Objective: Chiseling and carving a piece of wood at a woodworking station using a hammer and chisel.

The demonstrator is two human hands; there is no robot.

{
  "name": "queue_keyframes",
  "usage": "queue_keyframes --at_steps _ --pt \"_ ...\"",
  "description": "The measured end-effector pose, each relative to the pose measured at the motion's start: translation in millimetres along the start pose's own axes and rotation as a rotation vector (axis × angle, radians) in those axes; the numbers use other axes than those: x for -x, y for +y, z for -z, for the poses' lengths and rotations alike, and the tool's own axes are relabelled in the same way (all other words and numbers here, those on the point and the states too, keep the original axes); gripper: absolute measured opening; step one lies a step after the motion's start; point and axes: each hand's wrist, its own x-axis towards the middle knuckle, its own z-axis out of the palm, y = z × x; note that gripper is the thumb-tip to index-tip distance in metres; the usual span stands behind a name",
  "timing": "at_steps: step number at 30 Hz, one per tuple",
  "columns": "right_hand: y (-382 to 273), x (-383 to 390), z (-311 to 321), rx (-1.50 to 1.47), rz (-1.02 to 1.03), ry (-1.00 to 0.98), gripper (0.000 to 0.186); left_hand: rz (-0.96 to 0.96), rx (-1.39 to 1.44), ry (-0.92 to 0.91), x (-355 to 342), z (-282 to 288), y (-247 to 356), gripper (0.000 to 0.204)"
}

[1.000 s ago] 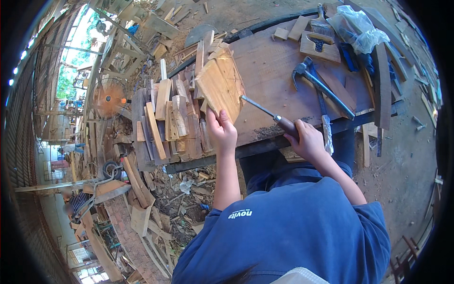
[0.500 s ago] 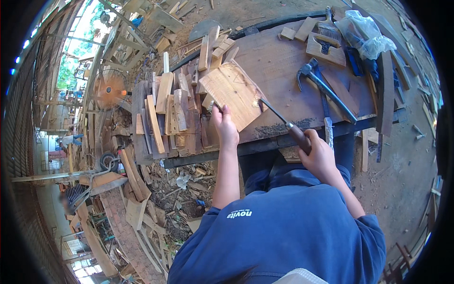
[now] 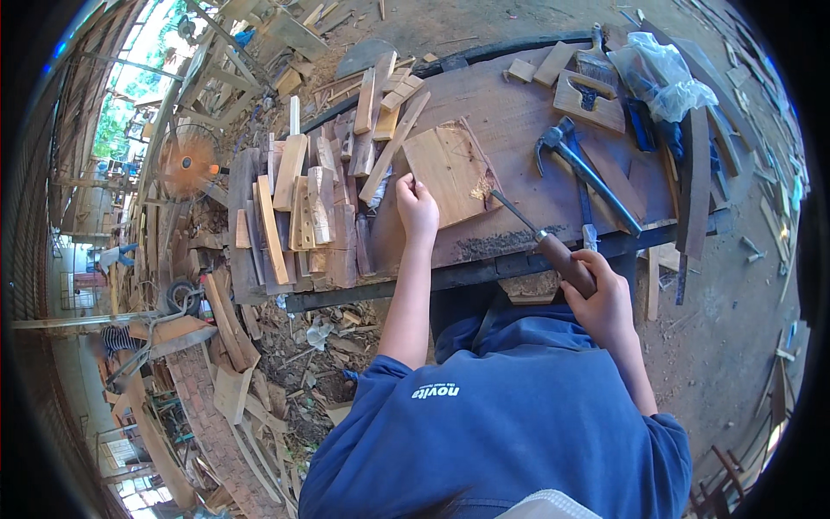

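Note:
My left hand (image 3: 418,204) is closed around the near left edge of a square, light-coloured wooden board (image 3: 445,169). The board rests on or just above the workbench; which of the two I cannot tell. A rough, chipped hollow shows near its right edge. In my closed right hand (image 3: 601,294) is a slim hand tool (image 3: 566,264) with a brown wooden handle, a metal ferrule and a thin dark shaft. The shaft's tip meets the board at the hollow. Its exact shape is too small to make out.
A claw hammer (image 3: 592,177) lies right of the board on the workbench (image 3: 519,112). Beyond it are a wooden block with a dark opening (image 3: 566,97), a brush (image 3: 596,65) and a clear plastic bag (image 3: 661,82). Wood offcuts (image 3: 290,173) crowd the left end. A fan (image 3: 186,164) stands farther left.
The board has come down toward the bench and shifted right, lying flatter. My right hand and the tool have moved slightly right and nearer to me, with the tip still at the hollow.

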Motion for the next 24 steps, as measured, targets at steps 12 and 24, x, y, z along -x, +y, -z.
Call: queue_keyframes --at_steps 12,24 --pt "-22 -9 19 -0.007 0.056 0.08 0.03 -0.75 -0.148 -0.718 94 3 117 0.066" --pt "-33 -13 28 -0.167 0.021 0.118 0.025 -1.046 0.115 -0.647 114 -54 147 0.033"
